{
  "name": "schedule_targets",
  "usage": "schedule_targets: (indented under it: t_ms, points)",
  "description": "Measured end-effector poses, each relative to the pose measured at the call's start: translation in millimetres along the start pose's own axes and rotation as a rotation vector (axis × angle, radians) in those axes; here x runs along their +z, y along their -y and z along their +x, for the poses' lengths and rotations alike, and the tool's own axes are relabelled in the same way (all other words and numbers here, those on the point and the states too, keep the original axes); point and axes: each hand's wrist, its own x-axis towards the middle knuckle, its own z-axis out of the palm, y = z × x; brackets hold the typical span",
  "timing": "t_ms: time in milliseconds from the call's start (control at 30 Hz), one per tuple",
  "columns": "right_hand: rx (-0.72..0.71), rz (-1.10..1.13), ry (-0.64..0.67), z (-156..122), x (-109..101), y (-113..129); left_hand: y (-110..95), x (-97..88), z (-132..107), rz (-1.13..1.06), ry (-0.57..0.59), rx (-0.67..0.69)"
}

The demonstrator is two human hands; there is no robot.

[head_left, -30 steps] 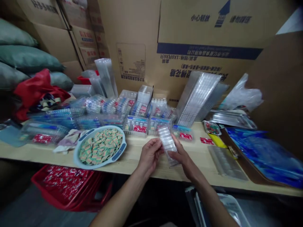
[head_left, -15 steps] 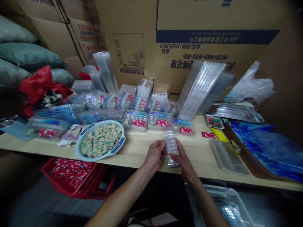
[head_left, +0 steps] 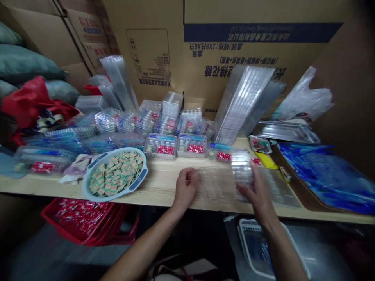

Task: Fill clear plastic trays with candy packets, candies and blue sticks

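My right hand [head_left: 258, 191] pinches the right end of a blurred, clear compartmented plastic tray [head_left: 231, 179] above the pale wooden surface [head_left: 158, 187], its left end just beside my curled left hand [head_left: 186, 187].

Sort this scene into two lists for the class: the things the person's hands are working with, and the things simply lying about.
Being handled:
left hand
right hand
ribbed clear plastic box, held in the right hand
clear plastic tray, blurred, beside the left hand

Lying about:
blue-rimmed bowl of wrapped pieces
red crate
metal tray
white basket
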Motion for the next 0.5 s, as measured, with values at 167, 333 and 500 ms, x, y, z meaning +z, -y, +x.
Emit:
schedule_targets:
  t_ms: [167,333,500]
  points:
    - [-0.096,0.129,0.184,-25,47,40,-39,10.6,-15,-0.46,0.333,-0.299]
    - [-0.12,0.254,0.276,-25,67,49,-38,5.4,-11,-0.567,0.253,-0.366]
    - [-0.128,0.275,0.289,-25,80,44,-41,1.7,-17,-0.46,0.163,-0.221]
